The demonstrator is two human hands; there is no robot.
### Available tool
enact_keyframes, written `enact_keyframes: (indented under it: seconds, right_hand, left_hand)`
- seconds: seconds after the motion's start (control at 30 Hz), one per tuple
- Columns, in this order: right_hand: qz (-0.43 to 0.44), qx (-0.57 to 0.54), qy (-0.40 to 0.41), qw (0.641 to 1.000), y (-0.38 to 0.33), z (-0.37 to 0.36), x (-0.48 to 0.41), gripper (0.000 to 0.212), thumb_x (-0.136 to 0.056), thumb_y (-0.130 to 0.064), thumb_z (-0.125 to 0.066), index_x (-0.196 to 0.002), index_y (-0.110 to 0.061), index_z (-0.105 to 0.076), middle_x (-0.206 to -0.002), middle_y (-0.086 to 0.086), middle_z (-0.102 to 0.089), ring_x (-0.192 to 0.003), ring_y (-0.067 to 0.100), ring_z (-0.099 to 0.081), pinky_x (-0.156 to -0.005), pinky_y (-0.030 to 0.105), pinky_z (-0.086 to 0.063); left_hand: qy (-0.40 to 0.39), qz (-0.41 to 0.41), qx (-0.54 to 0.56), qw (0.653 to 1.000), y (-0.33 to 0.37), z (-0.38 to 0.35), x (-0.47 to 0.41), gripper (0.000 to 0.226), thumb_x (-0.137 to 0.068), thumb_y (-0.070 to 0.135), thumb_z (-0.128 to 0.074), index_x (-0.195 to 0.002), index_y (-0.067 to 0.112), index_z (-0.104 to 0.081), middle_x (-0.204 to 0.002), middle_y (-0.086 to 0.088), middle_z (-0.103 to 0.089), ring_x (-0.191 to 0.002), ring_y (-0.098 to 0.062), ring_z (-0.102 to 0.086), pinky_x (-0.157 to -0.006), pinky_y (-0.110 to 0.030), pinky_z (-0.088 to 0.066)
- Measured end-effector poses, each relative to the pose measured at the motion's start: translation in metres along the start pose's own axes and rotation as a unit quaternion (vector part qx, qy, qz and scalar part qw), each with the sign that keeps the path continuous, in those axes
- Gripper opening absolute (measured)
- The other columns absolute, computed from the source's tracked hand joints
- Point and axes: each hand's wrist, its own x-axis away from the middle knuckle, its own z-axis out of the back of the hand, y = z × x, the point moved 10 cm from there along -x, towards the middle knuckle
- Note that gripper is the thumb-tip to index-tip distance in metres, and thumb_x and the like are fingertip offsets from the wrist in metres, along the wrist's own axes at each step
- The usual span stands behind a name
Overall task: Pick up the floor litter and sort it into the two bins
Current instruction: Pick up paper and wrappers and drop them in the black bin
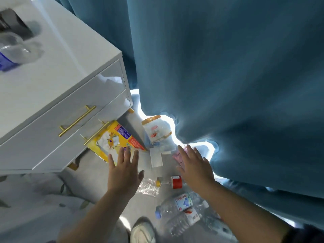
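Note:
Litter lies on the grey floor between a white drawer cabinet and a blue curtain. A yellow snack bag point(112, 137) leans against the cabinet's lower drawer. Beyond it lie a clear packet with an orange top point(157, 130), a white paper slip point(156, 159) and a pink wrapper point(178, 156). Nearer me are crumpled clear film point(148, 187), a small bottle with a red label point(176, 182) and two clear plastic bottles point(178, 204). My left hand point(123, 170) hovers open just below the yellow bag. My right hand point(193, 165) is spread open over the pink wrapper. No bin is in view.
The white cabinet point(57, 95) with gold handles fills the left; a water bottle point(10, 55) lies on its top. The blue curtain point(228, 76) hangs down on the right. A leaf-patterned bedspread point(43, 199) is at lower left, my shoe point(142, 232) at the bottom.

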Motion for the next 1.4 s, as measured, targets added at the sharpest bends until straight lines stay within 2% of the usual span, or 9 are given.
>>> enact_keyframes:
  seconds: [0.37, 0.57, 0.67, 0.83, 0.97, 1.07, 1.13, 1.23, 1.4]
  right_hand:
    - [-0.010, -0.047, -0.067, 0.997, -0.021, -0.118, -0.044, 0.075, -0.095, -0.049, -0.048, -0.153, -0.032, -0.004, -0.161, -0.005, -0.011, -0.146, 0.022, -0.019, -0.110, 0.045, -0.034]
    - [-0.010, -0.046, -0.082, 0.996, -0.024, -0.159, -0.082, 0.079, -0.095, -0.047, -0.050, -0.153, -0.031, 0.001, -0.161, 0.001, -0.013, -0.147, 0.024, -0.018, -0.108, 0.043, -0.036]
    - [-0.011, -0.056, -0.091, 0.994, -0.020, -0.180, -0.098, 0.081, -0.094, -0.047, -0.052, -0.153, -0.031, 0.001, -0.161, 0.001, -0.013, -0.147, 0.024, -0.017, -0.110, 0.044, -0.036]
    - [-0.024, -0.060, -0.099, 0.993, -0.006, -0.211, -0.114, 0.083, -0.094, -0.047, -0.053, -0.153, -0.031, 0.002, -0.161, 0.002, -0.013, -0.148, 0.025, -0.016, -0.111, 0.044, -0.035]
    - [-0.043, -0.083, -0.104, 0.990, 0.000, -0.227, -0.121, 0.084, -0.094, -0.044, -0.055, -0.153, -0.033, 0.002, -0.161, 0.000, -0.012, -0.147, 0.024, -0.017, -0.110, 0.045, -0.034]
    - [-0.066, -0.102, -0.103, 0.987, 0.002, -0.232, -0.127, 0.085, -0.093, -0.041, -0.059, -0.154, -0.031, -0.001, -0.160, 0.002, -0.017, -0.146, 0.024, -0.022, -0.109, 0.045, -0.036]
    - [-0.088, -0.124, -0.095, 0.984, 0.001, -0.231, -0.132, 0.083, -0.092, -0.038, -0.061, -0.153, -0.028, -0.007, -0.154, 0.004, -0.027, -0.140, 0.026, -0.031, -0.105, 0.044, -0.041]
    - [-0.139, -0.168, -0.070, 0.973, -0.001, -0.229, -0.140, 0.076, -0.089, -0.034, -0.066, -0.148, -0.024, -0.020, -0.138, 0.008, -0.043, -0.127, 0.028, -0.044, -0.098, 0.044, -0.047]
    - [-0.232, -0.209, -0.030, 0.950, 0.001, -0.234, -0.156, 0.072, -0.082, -0.039, -0.073, -0.137, -0.021, -0.030, -0.134, 0.008, -0.045, -0.123, 0.029, -0.045, -0.096, 0.047, -0.046]
  left_hand:
    - [-0.088, 0.034, 0.014, 0.995, -0.035, -0.133, -0.010, 0.075, -0.090, 0.060, -0.039, -0.151, 0.022, -0.014, -0.159, -0.007, -0.011, -0.146, -0.027, -0.010, -0.112, -0.056, -0.013]
    - [-0.094, 0.108, 0.107, 0.984, -0.043, -0.167, -0.059, 0.084, -0.085, 0.062, -0.051, -0.147, 0.017, -0.017, -0.152, -0.006, -0.028, -0.139, -0.027, -0.030, -0.107, -0.049, -0.033]
    - [-0.089, 0.176, 0.215, 0.956, -0.043, -0.183, -0.084, 0.087, -0.080, 0.055, -0.064, -0.143, 0.012, -0.023, -0.140, -0.009, -0.042, -0.127, -0.030, -0.044, -0.097, -0.047, -0.042]
    - [-0.096, 0.271, 0.365, 0.885, -0.041, -0.222, -0.110, 0.082, -0.079, 0.040, -0.073, -0.139, 0.009, -0.026, -0.129, -0.014, -0.047, -0.117, -0.036, -0.051, -0.095, -0.050, -0.046]
    - [-0.069, 0.320, 0.427, 0.843, -0.043, -0.241, -0.116, 0.047, -0.082, 0.022, -0.070, -0.118, 0.008, -0.044, -0.107, -0.013, -0.058, -0.089, -0.029, -0.053, -0.075, -0.039, -0.045]
    - [-0.052, 0.299, 0.418, 0.856, -0.047, -0.241, -0.120, 0.020, -0.087, 0.019, -0.064, -0.102, 0.007, -0.057, -0.094, -0.009, -0.059, -0.081, -0.021, -0.047, -0.071, -0.031, -0.036]
    - [-0.058, 0.266, 0.422, 0.865, -0.049, -0.240, -0.119, 0.011, -0.086, 0.017, -0.065, -0.091, 0.009, -0.059, -0.091, -0.010, -0.063, -0.082, -0.024, -0.053, -0.071, -0.032, -0.039]
    - [-0.056, 0.240, 0.461, 0.852, -0.063, -0.235, -0.111, 0.006, -0.083, 0.013, -0.066, -0.083, 0.009, -0.062, -0.080, -0.011, -0.068, -0.079, -0.028, -0.062, -0.073, -0.034, -0.048]
    - [-0.038, 0.207, 0.512, 0.833, -0.083, -0.228, -0.102, 0.015, -0.081, 0.009, -0.069, -0.073, 0.017, -0.060, -0.063, 0.000, -0.064, -0.057, -0.014, -0.060, -0.060, -0.026, -0.045]
